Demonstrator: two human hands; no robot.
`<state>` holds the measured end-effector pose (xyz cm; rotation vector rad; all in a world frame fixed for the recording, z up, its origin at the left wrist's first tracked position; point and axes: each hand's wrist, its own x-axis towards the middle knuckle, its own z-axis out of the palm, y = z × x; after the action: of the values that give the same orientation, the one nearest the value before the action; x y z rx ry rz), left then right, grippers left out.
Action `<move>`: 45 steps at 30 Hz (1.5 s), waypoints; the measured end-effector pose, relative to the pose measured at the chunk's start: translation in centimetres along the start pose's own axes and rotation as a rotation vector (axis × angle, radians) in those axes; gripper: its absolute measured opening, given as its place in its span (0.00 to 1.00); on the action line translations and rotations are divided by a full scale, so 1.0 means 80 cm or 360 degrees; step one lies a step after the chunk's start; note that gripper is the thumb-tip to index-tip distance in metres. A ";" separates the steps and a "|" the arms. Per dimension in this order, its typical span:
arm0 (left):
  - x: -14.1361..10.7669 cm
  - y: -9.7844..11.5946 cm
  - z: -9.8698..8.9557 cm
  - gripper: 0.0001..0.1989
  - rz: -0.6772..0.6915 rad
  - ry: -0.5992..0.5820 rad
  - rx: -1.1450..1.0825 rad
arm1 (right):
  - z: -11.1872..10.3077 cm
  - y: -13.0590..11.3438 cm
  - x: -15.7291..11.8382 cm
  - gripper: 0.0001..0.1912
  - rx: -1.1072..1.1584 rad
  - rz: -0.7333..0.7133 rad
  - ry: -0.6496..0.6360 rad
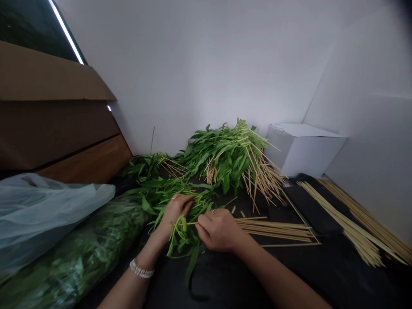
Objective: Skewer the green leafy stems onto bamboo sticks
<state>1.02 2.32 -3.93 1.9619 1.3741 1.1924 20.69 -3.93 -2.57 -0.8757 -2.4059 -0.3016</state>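
Observation:
My right hand [219, 229] is closed round a thin wooden skewer whose left end meets a small bunch of green stems and leaves [182, 234]. My left hand [177, 209] reaches into the loose leafy greens [161, 189] just behind that bunch, its fingers bent over the stems; what they hold is hidden. Several wooden skewers [280, 230] lie on the black surface to the right of my right hand. Farther back rises a large pile of skewered greens [222, 150], its skewers pointing down to the right.
A clear bag of greens [96, 244] and a whitish plastic bag [48, 210] lie at the left, below a cardboard box [54, 124]. At the right are a white box [299, 146], a black object [317, 210] and more skewers [347, 227]. A white wall stands behind.

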 end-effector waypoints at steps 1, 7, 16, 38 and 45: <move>0.000 -0.003 0.000 0.10 0.0040 -0.0019 0.0071 | 0.001 -0.001 0.000 0.13 -0.0006 -0.0004 -0.0004; 0.002 -0.010 -0.002 0.11 0.0141 -0.0113 0.0210 | 0.001 -0.001 0.002 0.13 -0.0028 -0.0026 0.0035; -0.001 0.001 -0.005 0.09 0.0348 -0.0419 0.0680 | 0.005 -0.002 0.002 0.12 -0.0063 -0.0065 0.0142; 0.008 0.022 -0.025 0.14 -0.0393 0.0668 -0.1478 | 0.009 0.013 0.002 0.14 -0.0165 0.0459 0.0185; 0.005 0.034 -0.021 0.22 -0.0603 0.0396 -0.1474 | 0.008 0.016 0.001 0.11 -0.0156 0.0630 0.0007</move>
<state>1.03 1.42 -0.80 0.8961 0.9511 1.5280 21.22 -2.63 -3.00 -1.3645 -2.1648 -0.2672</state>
